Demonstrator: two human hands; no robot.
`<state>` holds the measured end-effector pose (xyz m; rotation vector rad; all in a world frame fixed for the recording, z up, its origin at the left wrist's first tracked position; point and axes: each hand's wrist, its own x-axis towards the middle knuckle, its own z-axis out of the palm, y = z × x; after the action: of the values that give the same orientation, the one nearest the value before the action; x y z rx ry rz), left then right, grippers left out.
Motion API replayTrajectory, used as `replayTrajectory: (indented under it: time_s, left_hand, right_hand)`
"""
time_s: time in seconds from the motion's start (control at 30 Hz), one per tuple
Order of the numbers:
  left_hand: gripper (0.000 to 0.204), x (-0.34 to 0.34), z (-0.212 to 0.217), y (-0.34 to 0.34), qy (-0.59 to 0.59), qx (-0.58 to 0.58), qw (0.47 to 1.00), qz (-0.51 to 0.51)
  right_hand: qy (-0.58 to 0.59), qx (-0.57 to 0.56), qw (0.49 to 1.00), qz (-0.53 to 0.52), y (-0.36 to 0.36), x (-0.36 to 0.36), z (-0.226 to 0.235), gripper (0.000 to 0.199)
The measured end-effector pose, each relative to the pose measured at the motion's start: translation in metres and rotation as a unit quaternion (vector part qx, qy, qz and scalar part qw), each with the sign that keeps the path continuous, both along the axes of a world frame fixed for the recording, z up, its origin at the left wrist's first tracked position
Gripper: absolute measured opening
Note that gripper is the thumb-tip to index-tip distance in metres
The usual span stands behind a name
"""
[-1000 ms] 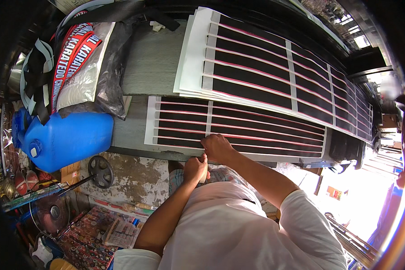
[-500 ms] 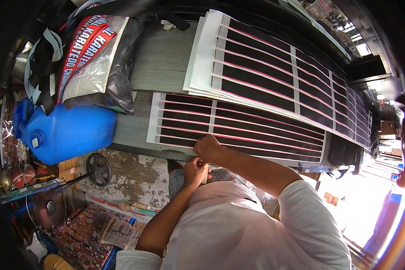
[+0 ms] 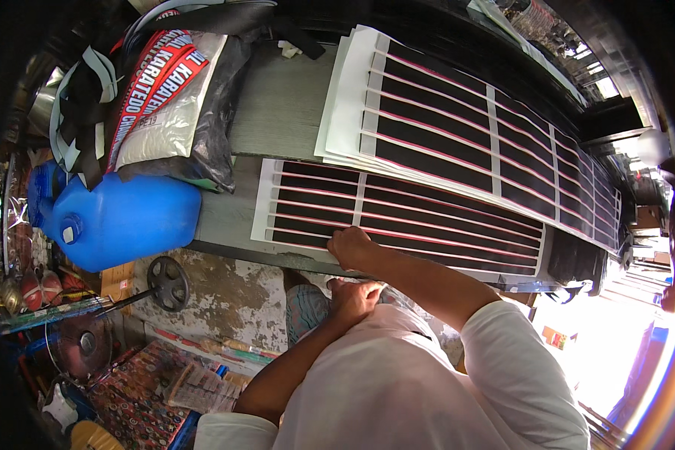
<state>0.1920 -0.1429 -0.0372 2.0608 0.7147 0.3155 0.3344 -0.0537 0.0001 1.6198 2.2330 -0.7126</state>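
Note:
A white sheet printed with black panels and pink-edged white stripes (image 3: 442, 225) lies on a grey board. At its near edge rests my right hand (image 3: 350, 247), fingers curled inward; whatever is in them is hidden. Just below, close to the front of my white shirt, is my left hand (image 3: 355, 301), with its fingers bent and closed. Anything inside that hand is out of sight. Farther back, a stack of similar striped sheets (image 3: 346, 139) overlaps the far side of the nearer one.
A blue plastic jerrycan (image 3: 135, 221) stands at the left, beside a filled bag (image 3: 176, 135) with printed red-and-black straps. Below it are a black handwheel (image 3: 169, 283) and a fan (image 3: 86, 345). The grey board's front edge (image 3: 277, 259) runs before me.
My left hand has dropped slightly away from the right one and turned toward my shirt. A pale piece seen at it earlier no longer shows. The right hand stays near the sheet's edge.

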Motion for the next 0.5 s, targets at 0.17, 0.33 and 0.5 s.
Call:
replayTrajectory:
  time_s: [0.17,0.33,0.5]
  left_hand:
    - [0.027,-0.045,0.030,0.038,0.023,-0.108,0.993,0.048]
    - [0.057,-0.136,0.077,0.071,0.132,-0.220,0.947,0.191]
    - [0.043,-0.206,0.080,0.138,0.103,0.032,0.944,0.312]
  right_hand:
    - [0.029,-0.005,0.998,-0.048,-0.011,0.018,0.010,0.023]
    - [0.042,0.000,0.971,-0.237,-0.073,0.041,0.021,0.022]
    - [0.149,-0.022,0.929,-0.337,-0.155,0.027,0.018,0.024]
